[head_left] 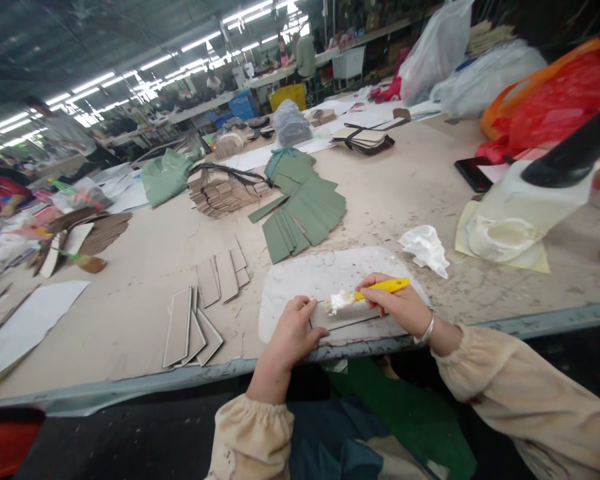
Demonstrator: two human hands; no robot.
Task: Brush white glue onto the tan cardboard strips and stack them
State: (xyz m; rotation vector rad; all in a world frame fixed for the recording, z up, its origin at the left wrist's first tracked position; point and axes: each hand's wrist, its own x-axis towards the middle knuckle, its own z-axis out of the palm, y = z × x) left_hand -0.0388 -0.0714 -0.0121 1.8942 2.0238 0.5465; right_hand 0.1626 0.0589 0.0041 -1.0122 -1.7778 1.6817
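My right hand (393, 303) is closed around the yellow handle of a brush (383, 287). The bristles are loaded with white paste and rest over a beige rectangular panel (343, 323) with dark edges. At the panel's left end, my left hand (293, 331) grips it between thumb and fingers. Beneath the panel lies a whitish board (285, 287) by the table's front edge. A crumpled white lump (425, 249) sits just beyond my right hand. To the left of my left hand are several white-edged panels (187, 330) and plain beige strips (225, 275).
Green pieces (305, 213) fan out beyond the board, beside a tied bundle of brown pieces (225, 193). A cut-open white jug (530, 200) stands at right, near a phone (475, 175) and red bags (555, 100). Another brush (87, 262) lies left. Other people are in the background.
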